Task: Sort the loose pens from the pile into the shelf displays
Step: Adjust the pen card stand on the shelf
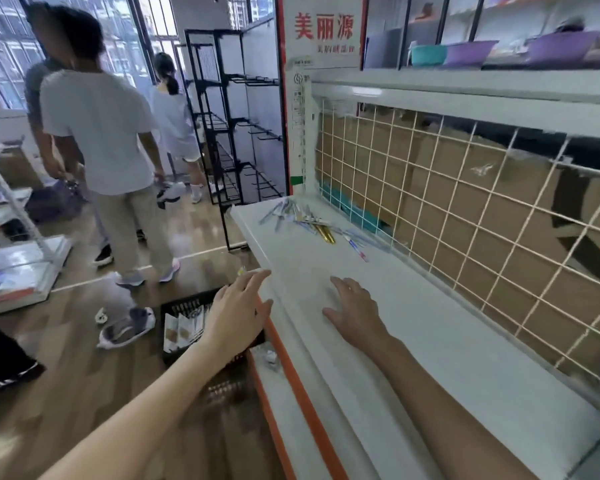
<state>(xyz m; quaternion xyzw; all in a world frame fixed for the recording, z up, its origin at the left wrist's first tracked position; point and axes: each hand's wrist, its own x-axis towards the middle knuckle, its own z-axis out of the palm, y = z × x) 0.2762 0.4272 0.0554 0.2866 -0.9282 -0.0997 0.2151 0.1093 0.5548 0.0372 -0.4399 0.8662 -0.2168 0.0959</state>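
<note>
A pile of loose pens [309, 220] lies on the white shelf [430, 341] near its far left end, beside the wire grid back. Among them are blue and white ones, a gold one and one with red. My left hand [238, 315] hovers over the shelf's front edge with fingers straight and holds nothing. My right hand [352, 308] is stretched flat just above the shelf top, fingers relaxed, empty. Both hands are well short of the pens.
A black crate [184, 323] with packaged items sits on the wooden floor below my left hand. Several people [108, 140] stand in the aisle to the left. A black wire rack [229, 133] stands behind the shelf end. Cardboard shows behind the white grid [465, 209].
</note>
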